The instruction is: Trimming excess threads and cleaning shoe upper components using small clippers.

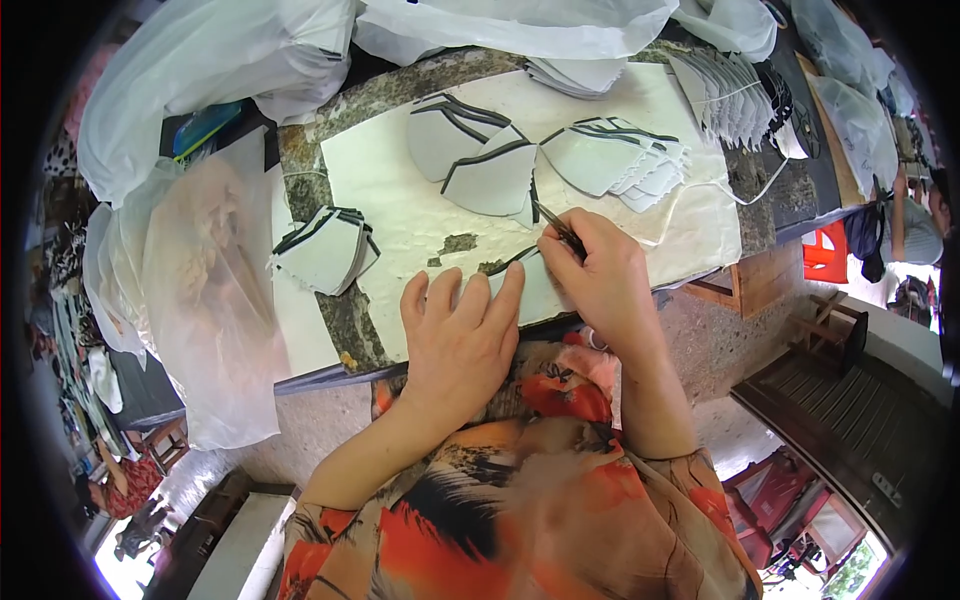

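Note:
A light grey, dark-edged cut piece (536,284) lies at the table's near edge, partly covered by both hands. My left hand (455,335) rests flat with its fingers spread, the index fingertip at the piece's left end. At its right end, my right hand (605,270) is closed round a slim, dark, pointed tool (563,230); its exact kind is unclear. The tool's tip points up and left. Just beyond lie overlapping grey pieces with dark edges (490,180) and another fanned pile (600,160). A smaller stack (325,252) sits to the left.
A worn white sheet (400,270) covers the work surface. Clear plastic bags (215,290) crowd the left side and the far edge. More grey pieces, tied in a bundle (720,100), stand at the far right. A white cord (745,195) trails nearby. A wooden stool (755,280) is beside the table.

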Motion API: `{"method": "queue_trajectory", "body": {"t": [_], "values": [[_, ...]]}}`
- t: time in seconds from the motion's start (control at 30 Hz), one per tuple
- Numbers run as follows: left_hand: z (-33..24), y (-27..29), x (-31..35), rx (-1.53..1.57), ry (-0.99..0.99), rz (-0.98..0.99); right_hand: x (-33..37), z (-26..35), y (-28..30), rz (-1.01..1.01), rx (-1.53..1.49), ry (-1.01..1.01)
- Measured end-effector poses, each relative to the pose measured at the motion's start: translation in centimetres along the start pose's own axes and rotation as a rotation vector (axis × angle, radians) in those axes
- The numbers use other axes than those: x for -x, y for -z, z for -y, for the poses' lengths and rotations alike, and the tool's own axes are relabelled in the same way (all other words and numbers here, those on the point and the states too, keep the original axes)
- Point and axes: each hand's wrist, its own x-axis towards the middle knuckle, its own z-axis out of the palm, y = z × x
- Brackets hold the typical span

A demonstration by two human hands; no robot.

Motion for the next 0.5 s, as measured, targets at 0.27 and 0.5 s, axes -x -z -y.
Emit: {"method": "queue_trajectory", "body": {"t": [0.27,0.5], "values": [[-0.2,1.0,-1.1,0.004,-0.017,0.085,0.0,-0.2,0.1,-0.009,-0.006,-0.015],[-0.3,1.1,-1.6,-0.003,-0.024,0.096,0.1,-0.3,0.4,-0.014,0.007,-0.026]]}}
